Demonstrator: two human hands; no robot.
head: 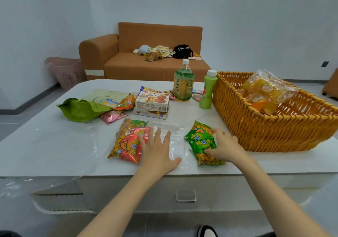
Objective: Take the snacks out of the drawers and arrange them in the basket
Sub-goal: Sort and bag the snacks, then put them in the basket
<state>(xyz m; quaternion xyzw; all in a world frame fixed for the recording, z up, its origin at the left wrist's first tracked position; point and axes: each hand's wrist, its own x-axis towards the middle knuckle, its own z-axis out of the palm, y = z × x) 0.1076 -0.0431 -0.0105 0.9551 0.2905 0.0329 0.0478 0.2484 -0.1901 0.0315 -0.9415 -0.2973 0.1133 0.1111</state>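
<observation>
**couchside:** I'm standing right by the table, so this is just the over-the-shoulder look. The right hand has the stack of small green crinkly snack packets. Its fingers curl over the far edge and the thumb is tucked at the near one, so that's a proper grip. The packets lie flat on the white tabletop, just beside the woven orange wicker basket. My guess is they're taken as a stack so they go in together.

**snackwatcher:** And the left hand?

**couchside:** It's flat, with the fingers straight and spread and the tips touching the edge of the big red-and-orange foil snack bag. It isn't holding anything. Probably it's steadying that bag, or lining it up as the next one.

**snackwatcher:** Anything in the basket yet?

**couchside:** Just a clear bag of yellow-wrapped cakes leaning at the far end, which leaves the near end free. The two stacked white cookie boxes and the tall green tea bottle are out on the table, well apart from the hands. I can't see what's inside the grey drawer front with the clear handle.
</observation>
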